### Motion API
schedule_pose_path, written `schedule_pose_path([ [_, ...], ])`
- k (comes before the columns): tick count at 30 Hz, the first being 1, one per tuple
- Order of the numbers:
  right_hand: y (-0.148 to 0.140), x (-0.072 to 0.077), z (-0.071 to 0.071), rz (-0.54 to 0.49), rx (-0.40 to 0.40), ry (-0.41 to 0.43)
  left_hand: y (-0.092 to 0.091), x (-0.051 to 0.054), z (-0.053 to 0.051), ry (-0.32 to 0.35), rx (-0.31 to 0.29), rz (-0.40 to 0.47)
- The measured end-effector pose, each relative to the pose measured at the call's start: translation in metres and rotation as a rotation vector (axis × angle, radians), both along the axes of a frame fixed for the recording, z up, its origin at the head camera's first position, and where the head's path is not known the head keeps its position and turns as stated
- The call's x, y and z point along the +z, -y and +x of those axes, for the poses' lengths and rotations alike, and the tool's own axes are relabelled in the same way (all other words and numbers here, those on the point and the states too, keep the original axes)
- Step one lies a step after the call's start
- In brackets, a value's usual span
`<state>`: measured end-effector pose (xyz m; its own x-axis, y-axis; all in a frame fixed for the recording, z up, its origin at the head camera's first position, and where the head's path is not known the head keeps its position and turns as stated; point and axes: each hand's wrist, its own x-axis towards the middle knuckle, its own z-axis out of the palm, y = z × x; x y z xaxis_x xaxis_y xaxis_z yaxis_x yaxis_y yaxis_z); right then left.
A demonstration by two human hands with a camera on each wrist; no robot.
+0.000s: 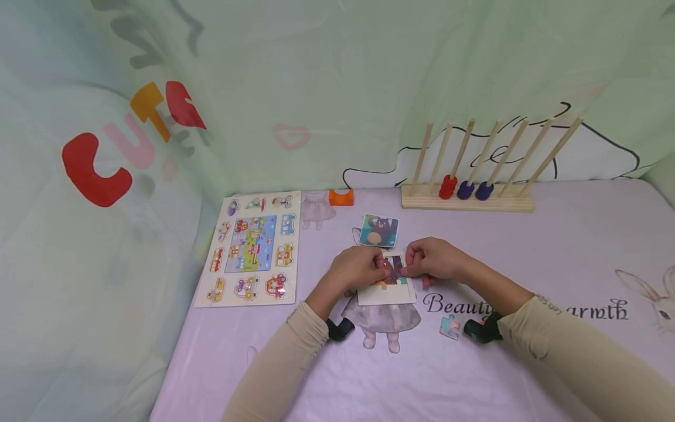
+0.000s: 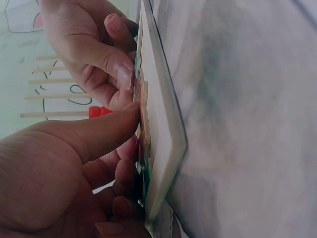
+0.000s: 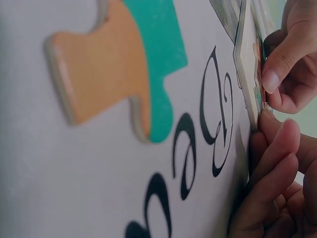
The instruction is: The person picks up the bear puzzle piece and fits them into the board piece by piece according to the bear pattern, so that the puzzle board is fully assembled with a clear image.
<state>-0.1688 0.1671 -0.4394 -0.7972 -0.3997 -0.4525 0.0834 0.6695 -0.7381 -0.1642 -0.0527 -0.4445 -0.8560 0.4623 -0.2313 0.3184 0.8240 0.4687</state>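
A pale puzzle board [image 1: 387, 295] lies on the cloth with joined bear-picture pieces [image 1: 391, 275] on it. My left hand [image 1: 357, 268] is at the board's left, its thumb and bent fingers on a brown piece; the left wrist view shows this hand [image 2: 54, 163] with the thumb tip at the pieces' edge. From the right, my right hand [image 1: 436, 259] pinches a dark piece at the picture's right side, its fingertips close to the left ones. Fingers partly cover the pieces. One loose orange and teal piece [image 3: 101, 69] lies apart, right of the board [image 1: 387, 295].
Behind the board is a square bear picture [image 1: 378, 230]. A vehicle puzzle board [image 1: 290, 281] lies at the left, an orange block [image 1: 341, 198] at the back. A wooden peg stand [image 1: 469, 201] with red and blue beads stands at the back right.
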Motion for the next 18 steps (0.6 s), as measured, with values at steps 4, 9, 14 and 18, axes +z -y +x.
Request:
schedule_pose_path([
  [4, 0.0007, 0.0019, 0.0006, 0.002, 0.001, -0.002, 0.0000, -0.0008, -0.0003, -0.006, 0.001, 0.001],
  [9, 0.0016, 0.0035, 0.0013, 0.011, 0.003, -0.008, 0.0002, -0.0010, -0.0002, -0.003, 0.002, 0.004],
  [14, 0.0023, 0.0042, 0.0015, 0.020, 0.005, -0.015, 0.0007, -0.0009, 0.0000, -0.007, -0.003, 0.005],
  [18, 0.0029, 0.0057, 0.0019, 0.028, 0.005, -0.021, 0.0007, -0.0006, 0.0002, -0.008, -0.005, 0.003],
])
